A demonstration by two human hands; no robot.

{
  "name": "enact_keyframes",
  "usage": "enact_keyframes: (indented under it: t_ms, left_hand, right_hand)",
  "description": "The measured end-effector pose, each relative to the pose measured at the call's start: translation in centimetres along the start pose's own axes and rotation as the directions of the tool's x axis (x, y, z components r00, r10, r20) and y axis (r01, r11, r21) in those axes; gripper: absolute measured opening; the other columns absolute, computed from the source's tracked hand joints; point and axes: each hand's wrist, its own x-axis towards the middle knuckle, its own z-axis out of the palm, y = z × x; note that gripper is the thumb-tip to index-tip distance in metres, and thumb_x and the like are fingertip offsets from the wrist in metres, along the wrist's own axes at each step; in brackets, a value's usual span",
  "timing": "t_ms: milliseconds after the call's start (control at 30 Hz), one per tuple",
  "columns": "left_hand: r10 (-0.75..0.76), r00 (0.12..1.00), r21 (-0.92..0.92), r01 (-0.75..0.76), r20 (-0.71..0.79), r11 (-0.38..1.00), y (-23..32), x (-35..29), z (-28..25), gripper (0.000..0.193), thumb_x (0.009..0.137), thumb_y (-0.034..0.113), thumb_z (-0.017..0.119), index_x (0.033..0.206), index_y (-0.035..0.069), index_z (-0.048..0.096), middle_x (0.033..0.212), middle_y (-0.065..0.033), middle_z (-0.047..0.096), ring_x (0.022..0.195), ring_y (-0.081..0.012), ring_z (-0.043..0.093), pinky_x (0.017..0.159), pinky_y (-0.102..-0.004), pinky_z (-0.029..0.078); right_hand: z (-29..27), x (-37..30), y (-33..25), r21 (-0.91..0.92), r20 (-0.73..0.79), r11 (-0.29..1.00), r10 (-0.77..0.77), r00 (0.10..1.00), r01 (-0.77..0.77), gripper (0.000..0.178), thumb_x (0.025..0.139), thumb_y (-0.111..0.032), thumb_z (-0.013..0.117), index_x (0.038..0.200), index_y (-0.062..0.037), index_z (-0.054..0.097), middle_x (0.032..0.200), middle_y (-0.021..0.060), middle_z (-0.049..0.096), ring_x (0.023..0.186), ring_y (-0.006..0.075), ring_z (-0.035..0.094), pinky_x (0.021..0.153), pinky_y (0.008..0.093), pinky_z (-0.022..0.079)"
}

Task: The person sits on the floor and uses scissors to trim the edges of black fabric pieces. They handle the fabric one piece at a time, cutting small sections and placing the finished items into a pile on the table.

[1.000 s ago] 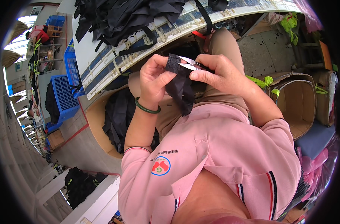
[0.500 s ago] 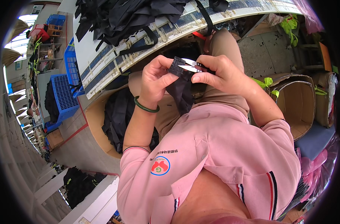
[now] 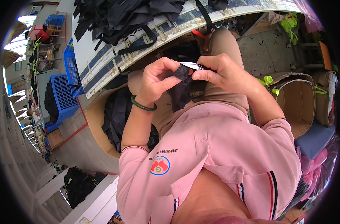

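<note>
Between the thumb and fingers of my left hand is the stitched end of a black fabric piece, whose loose part hangs down over my lap. A green bangle circles my left wrist. My right hand is closed around small thread snips with bright blades and a dark grip. The blades point left and lie against the upper edge of the stitched end, close together. Part of the snips is hidden by my right fingers.
A heap of black fabric pieces lies on the worn table ahead. To my left, a cardboard box holds more black fabric, with blue crates beyond. Open cardboard boxes stand at my right.
The snips' blades, apart before, have come together at the fabric edge. My left hand has shifted slightly right with the fabric, and its stitched end has turned.
</note>
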Motion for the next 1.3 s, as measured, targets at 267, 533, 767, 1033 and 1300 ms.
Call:
enact_keyframes:
  t_ms: [267,533,767,1033,1300]
  left_hand:
    - [-0.123,0.986,-0.198,0.144,0.112,0.97,0.2,0.5,-1.5,0.015,0.077,0.0,0.064,0.09,-0.001,0.058,0.091,-0.0145,0.067,0.085,-0.0183,0.064,0.08,-0.0293,0.051]
    - [-0.288,0.921,-0.202,0.345,0.263,0.917,0.5,0.9,-2.4,0.019,0.07,0.007,0.066,0.084,-0.002,0.057,0.084,-0.0148,0.067,0.077,-0.0191,0.065,0.076,-0.0295,0.051]
    - [-0.395,0.852,-0.183,0.474,0.344,0.861,0.6,1.2,-2.4,0.022,0.07,0.01,0.067,0.086,-0.002,0.058,0.083,-0.0139,0.068,0.077,-0.018,0.066,0.077,-0.0279,0.051]
    - [-0.41,0.819,-0.145,0.499,0.402,0.854,0.6,1.2,-2.6,0.025,0.071,0.014,0.069,0.087,-0.002,0.06,0.084,-0.0131,0.068,0.077,-0.017,0.066,0.077,-0.0267,0.05]
    - [-0.449,0.786,-0.079,0.526,0.424,0.847,0.9,1.5,-2.3,0.022,0.071,0.013,0.068,0.086,-0.002,0.061,0.084,-0.0114,0.069,0.078,-0.0167,0.066,0.078,-0.0265,0.05]
  right_hand:
    - [-0.9,-0.1,-0.1,-0.016,0.12,1.0,-0.001,0.993,0.003,0.046,0.084,-0.041,0.068,0.079,0.0033,0.057,0.059,0.0152,0.048,0.052,0.0265,0.04,0.05,0.036,0.036]
    - [-1.2,0.0,-0.8,-0.111,0.208,0.991,-0.05,0.977,0.074,0.046,0.081,-0.044,0.069,0.082,0.0007,0.059,0.06,0.0134,0.055,0.054,0.0306,0.053,0.052,0.0365,0.04]
    - [-0.5,0.1,-0.4,-0.163,0.229,0.978,-0.093,0.969,0.132,0.045,0.08,-0.045,0.069,0.082,-0.0008,0.059,0.057,0.0147,0.054,0.054,0.0337,0.053,0.052,0.0391,0.04]
    - [-0.1,0.1,-0.1,-0.174,0.247,0.977,-0.08,0.966,0.125,0.044,0.082,-0.044,0.067,0.078,-0.0015,0.059,0.055,0.0161,0.051,0.053,0.0349,0.052,0.051,0.0407,0.039]
    - [-0.1,0.4,-0.6,-0.137,0.295,0.983,-0.076,0.952,0.121,0.042,0.084,-0.041,0.066,0.074,-0.0013,0.057,0.054,0.0169,0.049,0.053,0.0363,0.05,0.051,0.041,0.038]
